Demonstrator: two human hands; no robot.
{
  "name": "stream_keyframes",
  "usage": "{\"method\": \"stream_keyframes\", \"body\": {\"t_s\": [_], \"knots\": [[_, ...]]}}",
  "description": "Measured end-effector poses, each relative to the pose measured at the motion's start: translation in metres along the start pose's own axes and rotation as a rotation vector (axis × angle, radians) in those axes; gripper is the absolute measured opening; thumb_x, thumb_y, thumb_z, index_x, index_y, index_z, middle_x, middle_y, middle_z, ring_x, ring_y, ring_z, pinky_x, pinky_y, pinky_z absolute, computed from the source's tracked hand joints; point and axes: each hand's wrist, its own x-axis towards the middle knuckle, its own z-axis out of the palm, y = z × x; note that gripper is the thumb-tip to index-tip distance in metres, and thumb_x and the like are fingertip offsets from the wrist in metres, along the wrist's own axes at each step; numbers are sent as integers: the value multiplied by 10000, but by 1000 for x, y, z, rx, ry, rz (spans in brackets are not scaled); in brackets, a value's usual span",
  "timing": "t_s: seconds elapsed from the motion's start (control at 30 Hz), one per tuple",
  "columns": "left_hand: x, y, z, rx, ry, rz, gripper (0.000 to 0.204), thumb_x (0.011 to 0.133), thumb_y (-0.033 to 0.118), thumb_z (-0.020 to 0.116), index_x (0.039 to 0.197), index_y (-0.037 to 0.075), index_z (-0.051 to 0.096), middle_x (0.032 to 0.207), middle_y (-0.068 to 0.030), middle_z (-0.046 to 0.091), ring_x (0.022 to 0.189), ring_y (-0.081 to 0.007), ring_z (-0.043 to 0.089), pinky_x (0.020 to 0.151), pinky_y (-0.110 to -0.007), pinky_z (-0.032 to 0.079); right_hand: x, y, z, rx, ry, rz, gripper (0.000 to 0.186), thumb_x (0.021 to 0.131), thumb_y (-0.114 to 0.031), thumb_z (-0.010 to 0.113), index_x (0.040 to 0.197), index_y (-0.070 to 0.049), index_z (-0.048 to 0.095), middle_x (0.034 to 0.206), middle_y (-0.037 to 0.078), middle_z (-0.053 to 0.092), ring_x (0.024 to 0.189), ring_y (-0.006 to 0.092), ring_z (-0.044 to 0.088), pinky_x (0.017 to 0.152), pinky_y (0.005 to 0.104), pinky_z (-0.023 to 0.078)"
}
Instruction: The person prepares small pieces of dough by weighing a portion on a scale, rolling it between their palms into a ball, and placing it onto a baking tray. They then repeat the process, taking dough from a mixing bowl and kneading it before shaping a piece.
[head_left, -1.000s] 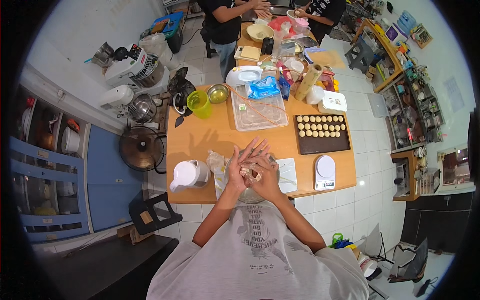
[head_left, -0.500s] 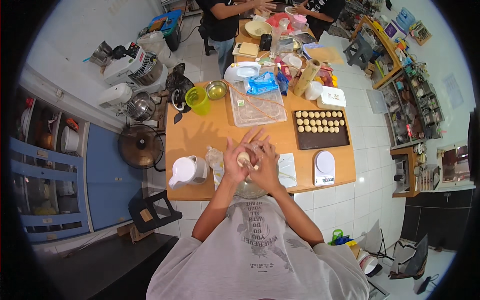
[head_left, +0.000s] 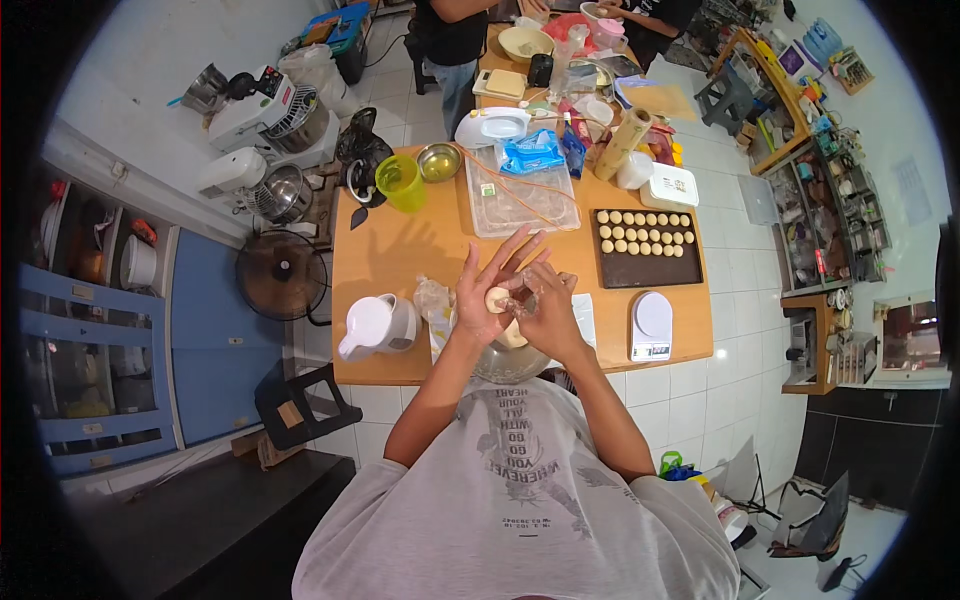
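Note:
My left hand (head_left: 480, 295) is palm up with fingers spread, holding a small pale dough ball (head_left: 496, 299) in it. My right hand (head_left: 542, 305) curls over it from the right, fingertips pressed on the ball, with dough smeared on the skin. Beneath both hands is a metal bowl (head_left: 505, 370) with more pale dough (head_left: 512, 335) inside, partly hidden by my hands. A dark tray (head_left: 650, 270) of rows of dough balls lies beyond at the right.
A white pitcher (head_left: 367, 325) and kitchen scale (head_left: 651, 322) flank the bowl on the wooden table (head_left: 390, 260). Behind sit a yellow cup (head_left: 398, 185), steel bowl (head_left: 438, 160) and plastic container (head_left: 515, 210). Two people (head_left: 450, 45) (head_left: 645, 25) stand at the far table.
My hands have risen slightly away from me and parted a little; the ball now shows in my left palm, with more of the bowl's dough visible below.

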Motion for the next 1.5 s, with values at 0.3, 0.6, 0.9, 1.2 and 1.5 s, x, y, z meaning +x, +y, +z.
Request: {"method": "stream_keyframes", "body": {"t_s": [0.3, 0.6, 0.9, 1.2, 1.5], "knots": [[2, -1, -18, -115, 246, 101, 807, 1052, 642, 367, 1580, 32, 402, 1623, -168, 415, 1496, -303, 382, 1255, -462, 296, -9, 5, 14, 271, -2, -59, 437, 794, -43, 788, 1225, -66, 722, 1216, 95, 673, 1142, 325, 647, 972, 451, 508], [-7, -7, -11, -29, 321, 12, 772, 1052, 642, 375, 1550, 58, 462, 1547, -139, 499, 1363, -267, 514, 1186, -427, 388, -4, 17, 10, 249, -44, -78, 391, 807, 8, 763, 1192, -55, 739, 1172, 118, 700, 1087, 336, 682, 1005, 449, 531], [-13, -26, -22, 189, 246, 13, 740, 1082, 604, 355, 1537, 29, 455, 1525, -140, 521, 1345, -248, 555, 1129, -402, 462, -21, 42, 12, 569, -130, 106, 284, 868, 58, 735, 1145, -6, 731, 1126, 77, 654, 1029, 175, 682, 876, 308, 556], [-15, -24, -25, 56, 380, -33, 617, 1103, 478, 441, 1491, 2, 507, 1477, -142, 575, 1388, -257, 530, 1159, -399, 450, -29, 19, 0, 176, -105, -103, 415, 813, 27, 787, 1213, -68, 732, 1197, 147, 697, 1047, 315, 713, 896, 374, 591], [-28, -38, -25, 75, 391, -151, 590, 1094, 507, 464, 1441, 39, 557, 1401, -110, 648, 1321, -230, 586, 1082, -382, 505, -45, 24, -2, 222, -103, -81, 411, 771, 8, 818, 1171, -49, 745, 1146, 150, 728, 1075, 336, 715, 938, 415, 573]]}}
